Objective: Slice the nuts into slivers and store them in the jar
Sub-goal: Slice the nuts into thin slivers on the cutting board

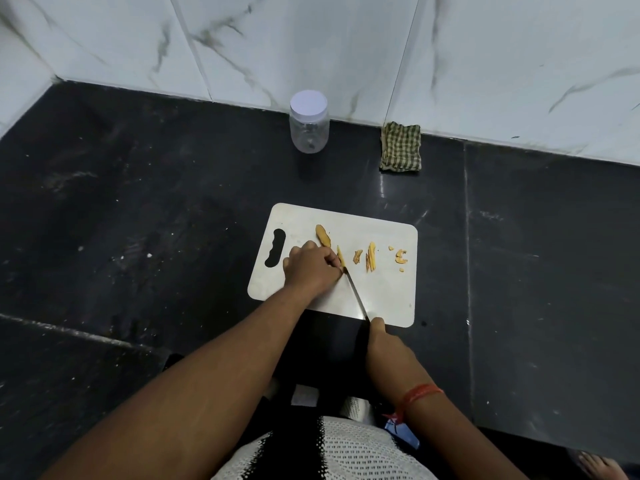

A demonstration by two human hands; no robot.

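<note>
At frame centre one cutting board (pixel 381 296) carries about seven nut slivers (pixel 371 260) and one bigger nut piece (pixel 322 235). The left hand (pixel 309 269), fingers curled, pins one piece. The right hand (pixel 384 344) grips one knife (pixel 356 294). One closed jar (pixel 309 122) stands above, one checked cloth (pixel 400 147) to its right.

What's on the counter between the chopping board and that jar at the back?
Nothing: in the head view, only bare dark counter lies between the cutting board and the lidded jar. The checked cloth sits off to the right.

Green-checked cloth (pixel 401 148), white-lidded jar (pixel 309 122)
</note>
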